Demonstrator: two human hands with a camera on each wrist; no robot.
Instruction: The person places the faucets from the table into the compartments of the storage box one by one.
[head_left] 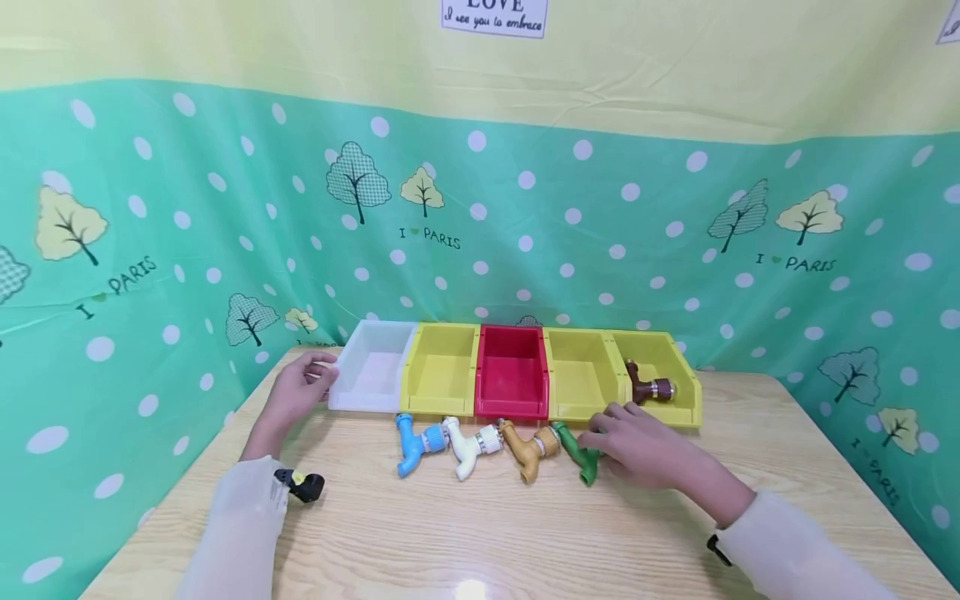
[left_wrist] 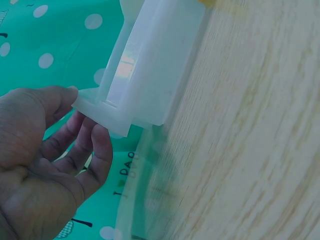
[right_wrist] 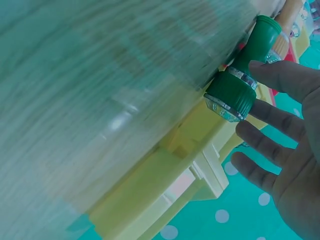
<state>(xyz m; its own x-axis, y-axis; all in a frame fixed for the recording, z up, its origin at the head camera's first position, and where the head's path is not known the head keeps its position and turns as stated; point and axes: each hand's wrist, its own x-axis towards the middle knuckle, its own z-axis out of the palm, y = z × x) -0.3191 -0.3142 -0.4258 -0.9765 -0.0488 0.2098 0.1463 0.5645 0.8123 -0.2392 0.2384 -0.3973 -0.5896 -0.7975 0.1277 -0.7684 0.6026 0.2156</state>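
My left hand [head_left: 298, 387] is at the left end of the bin row, its thumb and fingers pinching the rim corner of the white bin [left_wrist: 150, 75]. A green faucet [right_wrist: 245, 72] lies on the table before the bins. My right hand [head_left: 637, 443] pinches it around its ribbed knob, thumb on one side and fingers on the other; in the head view the hand covers that knob. Left of it lie a tan faucet [head_left: 527, 450], a white faucet [head_left: 468, 446] and a blue faucet [head_left: 416, 444]. The rightmost yellow bin [head_left: 686, 387] holds a dark brown faucet [head_left: 645, 386].
Between the white bin and the rightmost one stand a yellow bin [head_left: 442, 408], a red bin [head_left: 512, 408] and another yellow bin [head_left: 581, 408], joined in one row. They sit at the back of the wooden table [head_left: 420, 542], against a green dotted curtain [head_left: 525, 212].
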